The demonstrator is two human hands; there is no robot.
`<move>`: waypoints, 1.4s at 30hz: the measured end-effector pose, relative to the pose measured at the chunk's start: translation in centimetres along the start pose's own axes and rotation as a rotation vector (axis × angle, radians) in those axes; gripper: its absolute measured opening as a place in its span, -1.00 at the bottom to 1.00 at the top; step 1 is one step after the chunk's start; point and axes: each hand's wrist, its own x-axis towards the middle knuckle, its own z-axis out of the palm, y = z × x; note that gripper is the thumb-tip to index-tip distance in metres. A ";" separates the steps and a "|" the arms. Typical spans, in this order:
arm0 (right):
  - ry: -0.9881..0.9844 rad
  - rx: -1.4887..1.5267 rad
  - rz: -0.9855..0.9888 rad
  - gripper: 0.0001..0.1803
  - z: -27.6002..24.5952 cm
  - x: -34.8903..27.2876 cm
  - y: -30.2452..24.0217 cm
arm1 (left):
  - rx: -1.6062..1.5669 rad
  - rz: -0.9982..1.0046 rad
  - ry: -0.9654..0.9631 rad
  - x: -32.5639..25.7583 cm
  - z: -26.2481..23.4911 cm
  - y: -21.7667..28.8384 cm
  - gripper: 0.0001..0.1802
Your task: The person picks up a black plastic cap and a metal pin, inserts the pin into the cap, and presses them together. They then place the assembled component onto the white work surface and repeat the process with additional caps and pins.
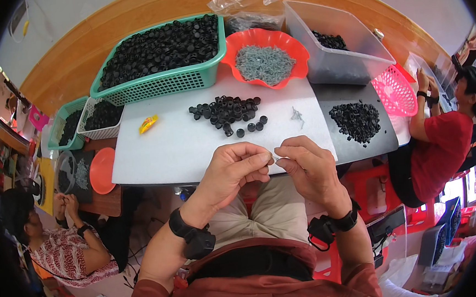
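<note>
Over the near edge of the white work surface [155,149], my two hands meet fingertip to fingertip. My left hand [231,168] is closed in a pinch, and what its fingers hold is hidden. Between thumb and fingers, my right hand [308,168] pinches a small pale piece [275,157], too small to make out fully. Just beyond the hands lies a heap of round black caps [227,109], with a few loose black caps [251,127] at its near side. A few thin grey pins [297,114] lie to the right of the heap.
At the back stand a green basket [156,83] of black caps, a red scalloped bowl [299,53] of grey pins and a clear bin [342,66]. Small black parts [356,121] lie on a dark board. A yellow packet [148,124] is at left. Co-workers sit either side.
</note>
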 end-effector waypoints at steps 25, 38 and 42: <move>-0.057 -0.061 0.070 -0.82 0.6 -1.5 -0.6 | -0.143 -0.023 0.003 -0.6 0.5 -1.0 -0.70; -0.165 -0.132 0.126 -0.88 -0.7 -1.9 -1.7 | -0.045 -0.019 0.005 -1.1 0.9 -1.5 -0.73; -0.125 0.030 0.141 -0.91 -0.4 -2.2 -1.2 | 0.001 -0.009 0.018 -1.2 1.8 -1.3 -0.77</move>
